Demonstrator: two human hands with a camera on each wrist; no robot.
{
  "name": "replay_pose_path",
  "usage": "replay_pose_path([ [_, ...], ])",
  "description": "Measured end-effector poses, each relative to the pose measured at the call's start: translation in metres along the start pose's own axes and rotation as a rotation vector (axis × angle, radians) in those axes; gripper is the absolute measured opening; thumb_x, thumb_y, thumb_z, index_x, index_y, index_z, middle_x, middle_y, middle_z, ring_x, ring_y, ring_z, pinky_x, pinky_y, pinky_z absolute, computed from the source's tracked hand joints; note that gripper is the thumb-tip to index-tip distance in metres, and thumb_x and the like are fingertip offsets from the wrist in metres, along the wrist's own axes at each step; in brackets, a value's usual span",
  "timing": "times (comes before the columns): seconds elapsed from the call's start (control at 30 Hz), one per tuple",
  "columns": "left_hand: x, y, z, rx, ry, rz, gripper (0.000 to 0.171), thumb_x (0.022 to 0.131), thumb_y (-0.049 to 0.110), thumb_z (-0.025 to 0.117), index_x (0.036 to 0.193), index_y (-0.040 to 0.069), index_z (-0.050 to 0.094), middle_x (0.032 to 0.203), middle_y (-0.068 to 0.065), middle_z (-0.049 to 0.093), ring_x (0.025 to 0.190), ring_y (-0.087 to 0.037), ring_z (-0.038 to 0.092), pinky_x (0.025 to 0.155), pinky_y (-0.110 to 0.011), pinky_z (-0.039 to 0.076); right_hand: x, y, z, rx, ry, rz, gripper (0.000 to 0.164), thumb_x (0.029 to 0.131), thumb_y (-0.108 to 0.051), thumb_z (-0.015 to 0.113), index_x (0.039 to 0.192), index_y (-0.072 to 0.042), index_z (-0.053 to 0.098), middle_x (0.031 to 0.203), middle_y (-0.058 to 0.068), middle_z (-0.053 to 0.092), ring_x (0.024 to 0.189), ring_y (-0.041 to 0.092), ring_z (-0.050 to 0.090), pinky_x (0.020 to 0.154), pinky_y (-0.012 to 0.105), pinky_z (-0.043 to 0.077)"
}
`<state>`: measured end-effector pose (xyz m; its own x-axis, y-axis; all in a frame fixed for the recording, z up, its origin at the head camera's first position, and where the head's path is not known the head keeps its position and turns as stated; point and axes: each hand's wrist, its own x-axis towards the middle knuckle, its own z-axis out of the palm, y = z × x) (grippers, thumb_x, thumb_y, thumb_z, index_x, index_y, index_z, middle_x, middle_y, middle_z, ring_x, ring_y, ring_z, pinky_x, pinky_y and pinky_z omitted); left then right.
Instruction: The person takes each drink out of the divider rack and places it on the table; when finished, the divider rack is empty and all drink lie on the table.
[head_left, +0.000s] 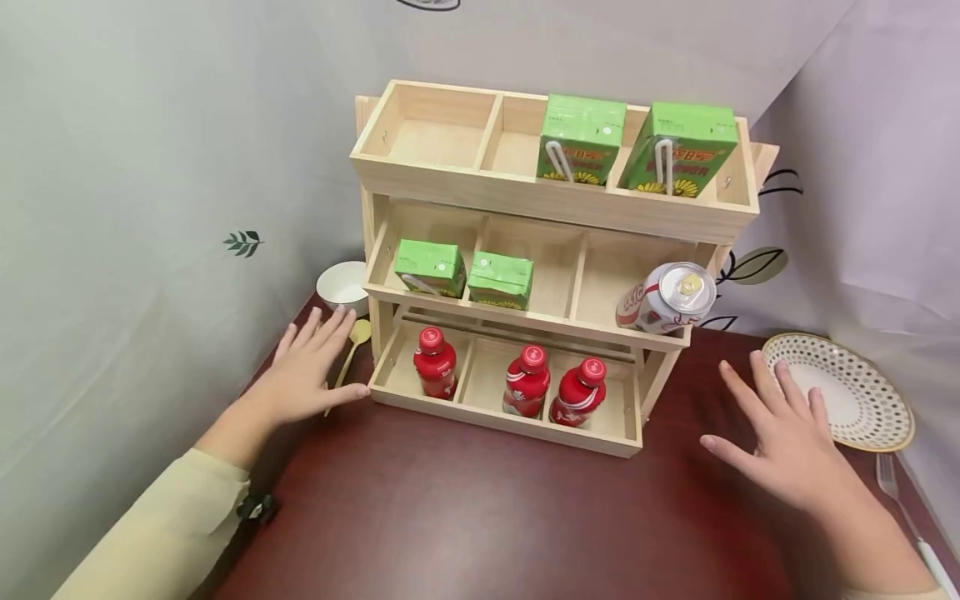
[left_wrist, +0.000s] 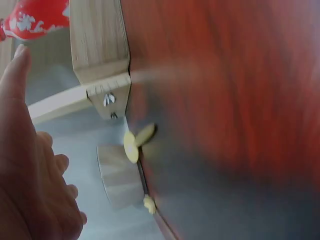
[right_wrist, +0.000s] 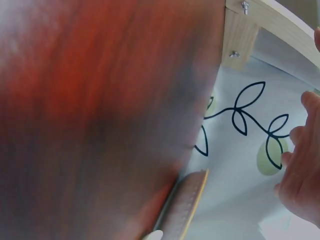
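My left hand (head_left: pixel 306 367), fingers spread and holding nothing, is nearest the yellow spoon (head_left: pixel 349 357) and white bowl (head_left: pixel 344 284) left of a three-tier wooden rack (head_left: pixel 480 185). On the other side my right hand (head_left: pixel 787 425) also has its fingers spread, overlapping the edge of a dotted plate (head_left: pixel 798 367) in the head view. Two green drink cartons (head_left: pixel 581 140) with straws stand on the top tier. The middle tier holds two more cartons (head_left: pixel 429 267) at left and a tilted silver can (head_left: pixel 667 296) at right. Three red bottles (head_left: pixel 435 363) occupy the bottom tier.
A fork (head_left: pixel 903 500) with a white handle lies by the right table edge, in front of the plate. The dark red table (head_left: pixel 480 508) extends before the rack. Pale cloth (head_left: pixel 135 167) with leaf prints rises behind and along both sides.
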<state>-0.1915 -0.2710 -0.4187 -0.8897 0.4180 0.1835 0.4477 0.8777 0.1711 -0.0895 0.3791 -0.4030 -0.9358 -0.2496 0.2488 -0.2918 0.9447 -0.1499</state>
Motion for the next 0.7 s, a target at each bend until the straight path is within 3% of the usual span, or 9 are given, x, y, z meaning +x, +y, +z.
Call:
replay_pose_path([
  [0.17, -0.001, 0.011, 0.012, -0.139, 0.076, 0.068, 0.115, 0.075, 0.065, 0.07, 0.156, 0.011, 0.01, 0.16, -0.013, 0.015, 0.145, -0.037, 0.009, 0.111, -0.058, 0.013, 0.0, -0.006, 0.007, 0.208, 0.039, 0.033, 0.093, 0.08, -0.04, 0.076, 0.155, -0.021, 0.024, 0.161, 0.008, 0.001, 0.145, 0.037, -0.002, 0.108, 0.061, -0.011],
  [0.3, 0.002, 0.02, 0.019, -0.311, 0.086, 0.077, 0.118, 0.075, 0.052, 0.077, 0.156, 0.013, 0.0, 0.16, -0.015, 0.011, 0.144, -0.035, 0.012, 0.11, -0.057, 0.017, 0.001, -0.013, 0.011, 0.396, 0.074, 0.109, 0.084, 0.082, -0.028, 0.077, 0.152, -0.019, 0.031, 0.161, 0.008, 0.008, 0.145, 0.037, 0.006, 0.11, 0.062, 0.002],
  [0.4, 0.005, 0.027, 0.024, -0.461, 0.076, 0.058, 0.123, 0.075, 0.043, 0.082, 0.155, 0.019, -0.008, 0.16, -0.016, 0.007, 0.145, -0.033, 0.01, 0.111, -0.057, 0.015, 0.002, -0.019, 0.015, 0.427, 0.124, 0.139, 0.076, 0.082, -0.025, 0.077, 0.148, -0.018, 0.041, 0.159, 0.007, 0.017, 0.144, 0.035, 0.016, 0.11, 0.06, 0.011],
  [0.53, 0.008, 0.037, 0.029, -0.658, 0.082, 0.026, 0.127, 0.075, 0.026, 0.084, 0.153, 0.022, -0.015, 0.159, -0.014, 0.009, 0.145, -0.03, 0.01, 0.111, -0.057, 0.013, 0.003, -0.027, 0.022, 0.416, 0.199, 0.132, 0.067, 0.081, -0.022, 0.079, 0.141, -0.016, 0.05, 0.155, 0.005, 0.03, 0.14, 0.031, 0.027, 0.112, 0.037, 0.017],
  [0.63, 0.01, 0.049, 0.028, -0.775, 0.097, 0.017, 0.128, 0.074, 0.015, 0.085, 0.153, 0.017, -0.016, 0.158, -0.014, 0.008, 0.144, -0.03, 0.011, 0.11, -0.058, 0.014, 0.003, -0.034, 0.028, 0.393, 0.234, 0.101, 0.064, 0.079, -0.021, 0.08, 0.137, -0.014, 0.055, 0.149, 0.006, 0.039, 0.135, 0.032, 0.034, 0.107, 0.02, 0.018],
  [0.7, 0.011, 0.059, 0.024, -0.807, 0.112, 0.021, 0.13, 0.072, 0.011, 0.086, 0.153, 0.012, -0.016, 0.159, -0.016, 0.005, 0.144, -0.031, 0.011, 0.11, -0.058, 0.015, 0.004, -0.038, 0.03, 0.381, 0.265, 0.063, 0.063, 0.076, -0.019, 0.082, 0.133, -0.011, 0.058, 0.142, 0.009, 0.046, 0.129, 0.035, 0.039, 0.104, 0.018, 0.019],
])
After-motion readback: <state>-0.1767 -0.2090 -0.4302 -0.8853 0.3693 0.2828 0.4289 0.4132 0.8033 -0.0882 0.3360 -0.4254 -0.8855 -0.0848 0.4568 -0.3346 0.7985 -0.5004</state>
